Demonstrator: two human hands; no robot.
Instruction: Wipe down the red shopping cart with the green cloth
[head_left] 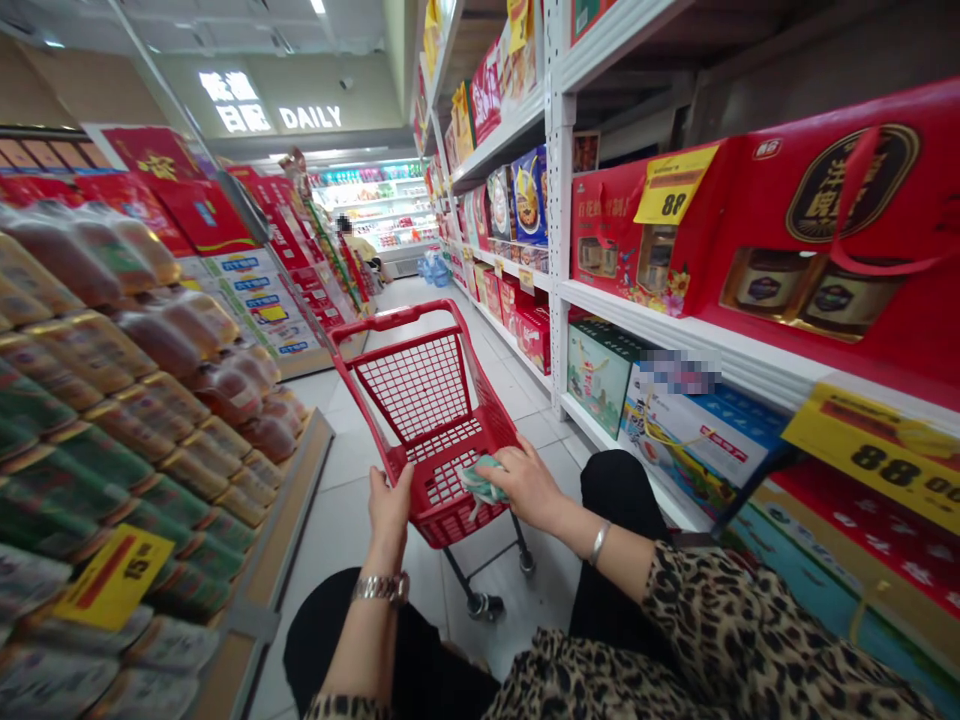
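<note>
Red cart (pixel 412 385) stands before me at twelve o'clock, with stacked packs of cans (pixel 142 410) at ten. My left hand (pixel 391 500), at the cart's seven o'clock, curls its fingers around the near side, while my right hand (pixel 531 482), at its five o'clock, pinches a green-and-white cloth (pixel 484 480) over the near edge; white shelves (pixel 561 200) rise at my two o'clock.

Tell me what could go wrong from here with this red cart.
The cart stands on wheels, so it might roll if the left hand pushes. The cloth in the right hand has a dangling end that could snag on the mesh. Swinging left, the cart might bump the stacked cans.
</note>
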